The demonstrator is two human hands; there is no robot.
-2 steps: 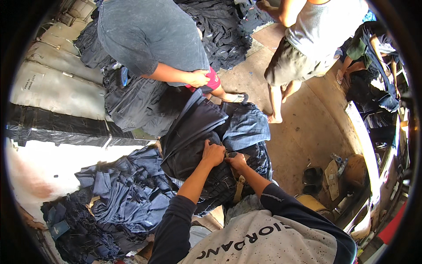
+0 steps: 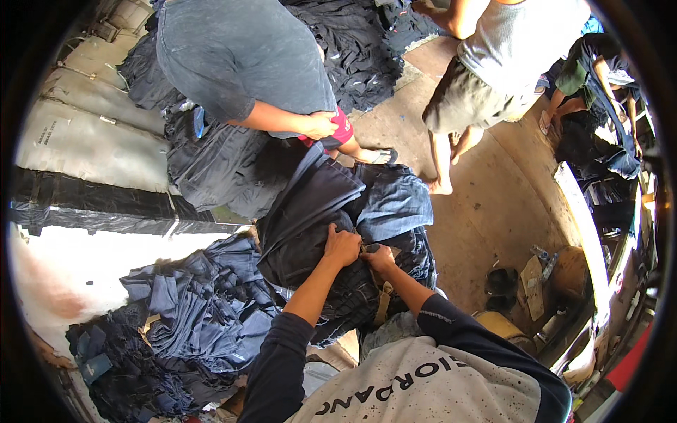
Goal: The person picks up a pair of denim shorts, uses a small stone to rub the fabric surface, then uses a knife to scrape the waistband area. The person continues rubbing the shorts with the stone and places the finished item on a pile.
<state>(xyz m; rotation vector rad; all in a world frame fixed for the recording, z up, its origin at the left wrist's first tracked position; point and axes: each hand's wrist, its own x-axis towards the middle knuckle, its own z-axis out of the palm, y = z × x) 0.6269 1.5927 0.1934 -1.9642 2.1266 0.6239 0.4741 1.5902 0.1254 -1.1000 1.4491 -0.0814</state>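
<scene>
On the dark garment bundle (image 2: 310,233), both hands' grip, left hand (image 2: 343,246) and right hand (image 2: 381,259), stays clenched, unmoved.

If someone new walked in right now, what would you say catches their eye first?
First, the left hand and right hand meeting on a bundle of dark denim at the centre. Next, the heap of blue denim pieces at lower left on a pale surface. Beyond the bundle, a person in a grey shirt bends over more dark fabric.
</scene>
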